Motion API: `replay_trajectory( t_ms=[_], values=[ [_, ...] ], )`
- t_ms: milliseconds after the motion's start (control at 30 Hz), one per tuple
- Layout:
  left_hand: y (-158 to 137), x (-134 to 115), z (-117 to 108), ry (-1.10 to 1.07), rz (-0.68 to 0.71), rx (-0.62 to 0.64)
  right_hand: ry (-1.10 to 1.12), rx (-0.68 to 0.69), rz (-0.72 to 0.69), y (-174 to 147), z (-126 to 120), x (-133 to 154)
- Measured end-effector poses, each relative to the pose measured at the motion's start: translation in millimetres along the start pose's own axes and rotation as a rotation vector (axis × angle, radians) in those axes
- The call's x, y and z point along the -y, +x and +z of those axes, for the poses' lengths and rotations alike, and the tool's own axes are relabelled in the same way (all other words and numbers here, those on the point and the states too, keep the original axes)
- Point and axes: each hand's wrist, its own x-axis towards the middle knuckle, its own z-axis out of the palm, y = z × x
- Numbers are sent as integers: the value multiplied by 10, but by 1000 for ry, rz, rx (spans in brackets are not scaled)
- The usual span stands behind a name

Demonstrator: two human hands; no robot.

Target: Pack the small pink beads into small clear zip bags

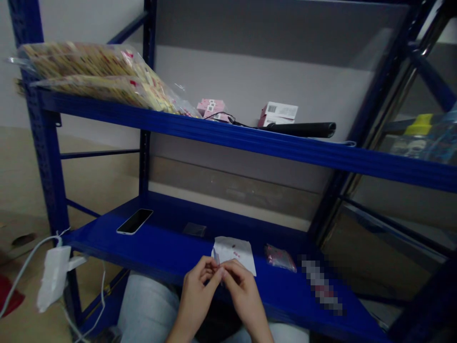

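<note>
My left hand (200, 285) and my right hand (243, 286) meet over the front edge of the lower blue shelf (160, 247). Their fingertips are pinched together, thumbs nearly touching. Something small with a clear, bluish edge shows above the left fingers, and a reddish speck sits at the fingertips; its kind is hidden. Just behind the hands lies a white sheet of paper (228, 246) with several tiny red pieces (236, 254) on it. To its right is a clear bag of small red pieces (280, 257). Behind and left, a flat clear plastic bag (194, 229) lies on the shelf.
A phone (135, 221) lies at the left of the lower shelf. A blurred-out strip (321, 284) lies at the right. The upper shelf (214, 135) carries bulky plastic packs (93, 69), small boxes (280, 112) and a black rod-shaped device (303, 129). A white power strip (53, 276) hangs at left.
</note>
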Motion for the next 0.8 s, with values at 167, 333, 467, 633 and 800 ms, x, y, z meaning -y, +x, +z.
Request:
replay_trajectory(
  t_ms=[167,333,467,633,800],
  values=[
    [-28,19,-33,10,8,-17,-24,-2,-27,-41,52,3],
    [-38,-4,-75,-14,-10,-9,-18,-40,-2,-61,117,-80],
    [14,-31,-108,-6,-30,39,-5,-94,24,-46,118,-130],
    [70,-14,-138,-79,-125,141,-21,-136,-11,-55,109,-76],
    [50,-90,-159,-19,3,196,-67,-141,-26,-118,146,18]
  ],
)
